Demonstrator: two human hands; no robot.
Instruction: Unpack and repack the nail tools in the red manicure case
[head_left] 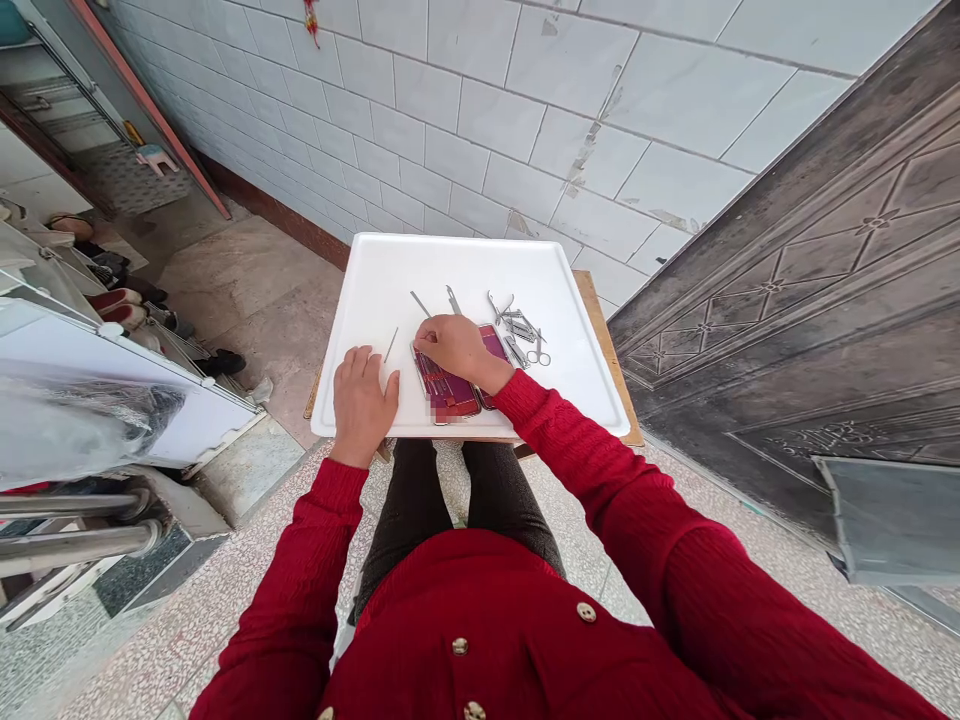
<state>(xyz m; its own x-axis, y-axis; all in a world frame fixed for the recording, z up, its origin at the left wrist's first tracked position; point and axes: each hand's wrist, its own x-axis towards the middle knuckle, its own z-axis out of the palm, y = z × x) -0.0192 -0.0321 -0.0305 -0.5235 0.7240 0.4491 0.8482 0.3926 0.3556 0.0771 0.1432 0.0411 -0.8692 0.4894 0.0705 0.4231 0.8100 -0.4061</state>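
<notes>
My left hand (pixel 364 400) lies flat on the white tray (pixel 600 400), fingers stretched out, with a thin metal tool (pixel 391 344) just past its fingertips. An open manicure case (pixel 457 408) with a purple-red lining rests near the tray's front edge, slim tools in its left half. Over that half, my right hand (pixel 454 345) is closed in a pinch at the upper left edge; whatever is between the fingers is hidden. Beyond it lie two more slim metal tools, one a thin stick (pixel 421 304). Small scissors (pixel 538 357) and several clippers (pixel 516 324) are grouped right of the case.
The tray stands on a wooden table (pixel 596 315) against a white tiled wall (pixel 480 110). A dark carved door (pixel 787 280) is to the right. At the left are shoes (pixel 124 310) on a rack and a plastic-wrapped white panel (pixel 90 380).
</notes>
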